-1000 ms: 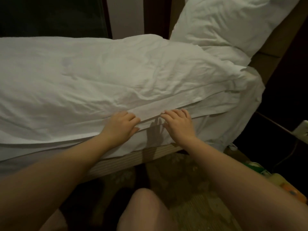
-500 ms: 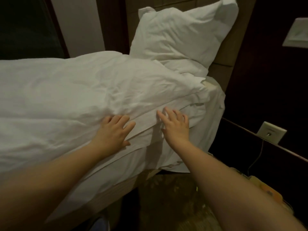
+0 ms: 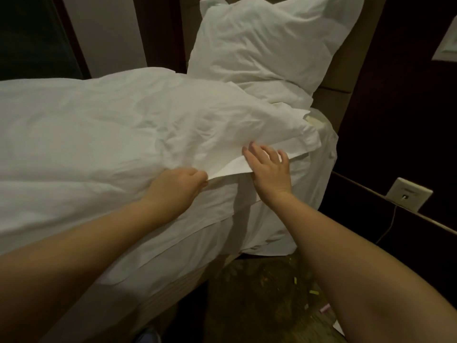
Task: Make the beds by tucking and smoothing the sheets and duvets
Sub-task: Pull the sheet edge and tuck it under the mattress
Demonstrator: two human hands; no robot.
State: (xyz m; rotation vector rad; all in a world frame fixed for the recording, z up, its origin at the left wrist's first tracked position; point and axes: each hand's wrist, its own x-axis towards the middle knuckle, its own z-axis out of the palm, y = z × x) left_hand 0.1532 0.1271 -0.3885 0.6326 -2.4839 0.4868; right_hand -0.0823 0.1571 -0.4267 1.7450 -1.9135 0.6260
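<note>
A crumpled white duvet (image 3: pixel 103 134) covers the bed, and its near edge runs along the side of the mattress. My left hand (image 3: pixel 176 188) grips that edge with curled fingers and lifts it a little. Just to the right, my right hand (image 3: pixel 270 168) lies with spread, straight fingers on the duvet's flat border near the corner. Below both hands a white sheet (image 3: pixel 210 219) hangs down the mattress side. A white pillow (image 3: pixel 267 43) leans upright against the headboard.
A padded brown headboard (image 3: pixel 346 70) stands behind the pillow. To the right is a dark side unit with a wall socket (image 3: pixel 409 194) and a thin cable. Patterned carpet (image 3: pixel 259 305) with small scraps of litter lies beside the bed.
My left hand went from lying flat on the duvet to gripping its edge and raising it. My right hand slid right toward the bed's head end. The view moved toward the pillow.
</note>
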